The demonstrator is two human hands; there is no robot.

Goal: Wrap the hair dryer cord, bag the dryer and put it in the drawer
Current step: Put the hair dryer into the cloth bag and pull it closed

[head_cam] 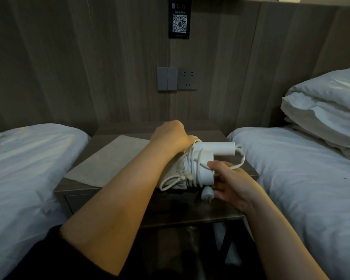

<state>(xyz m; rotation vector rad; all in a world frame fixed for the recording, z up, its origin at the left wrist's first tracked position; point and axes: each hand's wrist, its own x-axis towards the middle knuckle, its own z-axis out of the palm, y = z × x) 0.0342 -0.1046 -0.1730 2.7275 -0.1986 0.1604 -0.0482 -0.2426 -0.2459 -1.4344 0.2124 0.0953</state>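
Observation:
A white hair dryer (pixel 214 151) lies over the nightstand (pixel 117 190), its white cord (pixel 192 168) wound in several turns around the body. My left hand (pixel 170 136) grips the dryer's far end together with the mouth of a beige drawstring bag (pixel 176 174), which sits partly over the dryer. My right hand (pixel 230 182) holds the dryer's round front end and a loop of cord. The white plug (pixel 207 194) hangs below my right fingers. The bag's drawstring (pixel 170 181) dangles at the front edge. The drawer (pixel 85 203) front under the tabletop looks closed.
A beige cloth mat (pixel 109 160) lies on the left half of the nightstand. White beds flank it on the left (pixel 28 168) and right (pixel 301 178), with stacked pillows (pixel 327 106) on the right. A switch (pixel 167 78) and a socket (pixel 187 78) sit on the wooden wall panel.

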